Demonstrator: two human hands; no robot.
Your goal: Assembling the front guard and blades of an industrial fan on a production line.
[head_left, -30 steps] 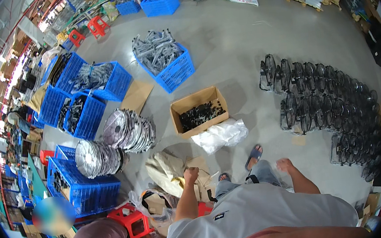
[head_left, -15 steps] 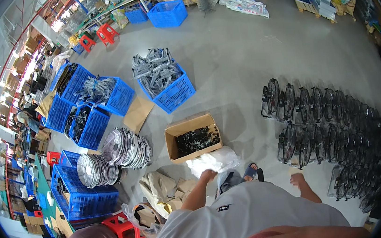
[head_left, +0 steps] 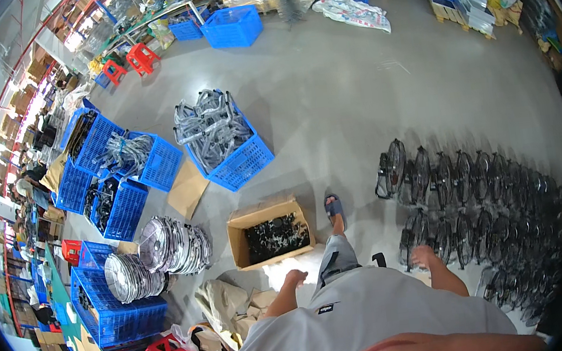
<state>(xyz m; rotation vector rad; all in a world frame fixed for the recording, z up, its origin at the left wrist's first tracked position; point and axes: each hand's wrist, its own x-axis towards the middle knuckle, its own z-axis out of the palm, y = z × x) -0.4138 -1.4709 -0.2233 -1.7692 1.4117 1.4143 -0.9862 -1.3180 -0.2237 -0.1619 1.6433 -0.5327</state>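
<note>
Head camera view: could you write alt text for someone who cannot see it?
A person walks across a grey workshop floor, left hand and right hand empty, beside an open cardboard box of black parts. Rows of black fan guards stand right; blue crates left.

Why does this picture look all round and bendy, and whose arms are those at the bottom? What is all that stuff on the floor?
The picture comes from a small wide-eyed camera worn on a person's head, looking down. That lens bends straight lines, so the room looks like a ball. The arms belong to that person. The left hand is curled loosely above the floor and the right hand hangs beside the rows of black round wire fan guards; both hold nothing. One foot in a blue sandal steps forward. Beside it sits an open brown cardboard box with dark parts inside. Further off stand blue plastic crates of shiny metal pieces and a stack of silver round discs on the grey floor.
</note>
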